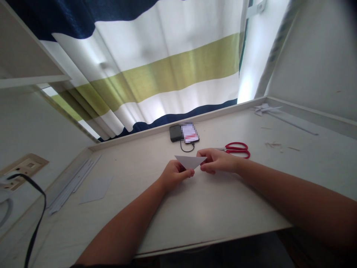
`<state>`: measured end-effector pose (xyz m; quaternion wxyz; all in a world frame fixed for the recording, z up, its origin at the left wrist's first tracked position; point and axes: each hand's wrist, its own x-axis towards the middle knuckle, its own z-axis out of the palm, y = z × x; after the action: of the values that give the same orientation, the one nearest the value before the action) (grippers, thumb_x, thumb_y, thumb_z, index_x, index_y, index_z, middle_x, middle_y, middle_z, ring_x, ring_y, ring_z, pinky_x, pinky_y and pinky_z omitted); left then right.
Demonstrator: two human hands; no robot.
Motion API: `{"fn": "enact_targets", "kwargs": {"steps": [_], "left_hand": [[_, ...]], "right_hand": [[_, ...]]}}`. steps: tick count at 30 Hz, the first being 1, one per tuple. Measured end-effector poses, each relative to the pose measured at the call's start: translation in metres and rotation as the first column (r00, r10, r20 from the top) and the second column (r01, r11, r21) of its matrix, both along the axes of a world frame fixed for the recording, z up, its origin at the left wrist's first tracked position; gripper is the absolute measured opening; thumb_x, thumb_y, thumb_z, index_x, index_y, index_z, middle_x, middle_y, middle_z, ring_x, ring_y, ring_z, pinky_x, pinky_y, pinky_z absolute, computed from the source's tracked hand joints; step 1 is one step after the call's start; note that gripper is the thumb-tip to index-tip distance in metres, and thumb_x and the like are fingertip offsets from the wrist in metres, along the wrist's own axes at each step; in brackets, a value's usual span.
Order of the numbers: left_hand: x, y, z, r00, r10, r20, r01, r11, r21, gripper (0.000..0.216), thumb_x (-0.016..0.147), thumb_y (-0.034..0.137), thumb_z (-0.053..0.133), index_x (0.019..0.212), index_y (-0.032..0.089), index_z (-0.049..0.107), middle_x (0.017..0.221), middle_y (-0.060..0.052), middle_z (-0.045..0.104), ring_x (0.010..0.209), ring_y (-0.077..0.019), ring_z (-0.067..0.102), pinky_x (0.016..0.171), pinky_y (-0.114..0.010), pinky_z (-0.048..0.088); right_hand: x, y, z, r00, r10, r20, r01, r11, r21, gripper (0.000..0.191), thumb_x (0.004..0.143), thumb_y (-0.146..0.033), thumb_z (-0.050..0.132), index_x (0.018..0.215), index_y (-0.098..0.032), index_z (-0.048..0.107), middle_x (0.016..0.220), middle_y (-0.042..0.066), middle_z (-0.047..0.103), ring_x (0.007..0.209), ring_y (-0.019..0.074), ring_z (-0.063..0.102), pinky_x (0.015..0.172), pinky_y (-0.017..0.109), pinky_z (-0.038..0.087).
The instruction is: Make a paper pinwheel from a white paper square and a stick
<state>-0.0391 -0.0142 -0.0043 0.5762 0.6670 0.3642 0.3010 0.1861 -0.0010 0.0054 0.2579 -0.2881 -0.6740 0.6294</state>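
A white paper folded into a triangle (190, 161) hangs just above the pale desk (212, 201), held between both hands. My left hand (175, 175) pinches its lower point with thumb and fingers closed. My right hand (217, 161) grips the right corner, fingers curled round the edge. The paper's long edge faces away from me.
Red-handled scissors (237, 149) lie just behind my right hand. A dark device with a cable (184, 134) sits at the back of the desk. Paper strips (74, 182) and a cut sheet (96, 189) lie at the left, a folded paper shape (264, 109) at the far right corner.
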Motion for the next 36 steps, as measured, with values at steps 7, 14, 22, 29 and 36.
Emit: {"fn": "enact_targets", "kwargs": {"steps": [7, 14, 22, 29, 36], "left_hand": [[0.002, -0.002, 0.000, 0.998, -0.062, -0.009, 0.062, 0.998, 0.019, 0.028, 0.072, 0.031, 0.074, 0.087, 0.008, 0.069, 0.071, -0.004, 0.064, 0.063, -0.0119, 0.052, 0.061, -0.024, 0.038], [-0.003, -0.001, 0.000, 0.997, -0.066, -0.034, 0.066, 0.998, -0.003, 0.028, 0.072, 0.030, 0.075, 0.087, 0.008, 0.070, 0.076, -0.005, 0.067, 0.068, -0.0144, 0.057, 0.065, -0.026, 0.042], [-0.005, 0.000, -0.001, 1.000, -0.003, -0.010, 0.003, 1.000, -0.019, 0.026, 0.070, 0.028, 0.076, 0.087, 0.010, 0.069, 0.077, -0.005, 0.068, 0.068, -0.0136, 0.058, 0.063, -0.024, 0.042], [0.005, -0.003, 0.001, 0.997, 0.081, 0.006, -0.081, 0.996, 0.034, 0.025, 0.070, 0.031, 0.076, 0.078, 0.008, 0.069, 0.067, -0.004, 0.066, 0.059, -0.0111, 0.054, 0.056, -0.023, 0.039], [0.009, -0.006, 0.004, 0.996, 0.090, 0.027, -0.092, 0.992, 0.081, 0.028, 0.068, 0.032, 0.078, 0.084, 0.009, 0.072, 0.072, -0.006, 0.070, 0.064, -0.0140, 0.061, 0.060, -0.024, 0.045]], "right_hand": [[-0.009, -0.006, 0.004, 0.996, -0.024, 0.089, 0.017, 0.997, 0.073, 0.014, 0.080, -0.025, 0.066, 0.078, -0.015, 0.055, 0.055, -0.005, 0.053, 0.047, 0.0078, 0.048, 0.045, 0.019, 0.033], [0.017, 0.011, -0.001, 0.997, 0.048, -0.057, -0.050, 0.998, -0.026, 0.023, 0.078, -0.029, 0.069, 0.071, -0.016, 0.051, 0.052, -0.005, 0.050, 0.043, 0.0072, 0.042, 0.043, 0.020, 0.027], [0.073, 0.037, 0.011, 0.876, -0.275, -0.395, 0.292, 0.956, -0.018, 0.029, 0.083, -0.033, 0.061, 0.071, -0.021, 0.038, 0.054, -0.009, 0.027, 0.045, 0.0060, 0.023, 0.041, 0.020, 0.018], [0.005, 0.006, -0.001, 0.992, 0.036, -0.123, -0.039, 0.999, -0.022, 0.029, 0.071, -0.026, 0.075, 0.089, -0.014, 0.056, 0.062, -0.003, 0.055, 0.048, 0.0090, 0.048, 0.045, 0.021, 0.036], [-0.016, -0.012, 0.005, 0.993, 0.075, -0.096, -0.070, 0.996, 0.056, 0.018, 0.081, -0.028, 0.066, 0.087, -0.012, 0.061, 0.060, -0.004, 0.052, 0.049, 0.0080, 0.047, 0.046, 0.021, 0.037]]}}
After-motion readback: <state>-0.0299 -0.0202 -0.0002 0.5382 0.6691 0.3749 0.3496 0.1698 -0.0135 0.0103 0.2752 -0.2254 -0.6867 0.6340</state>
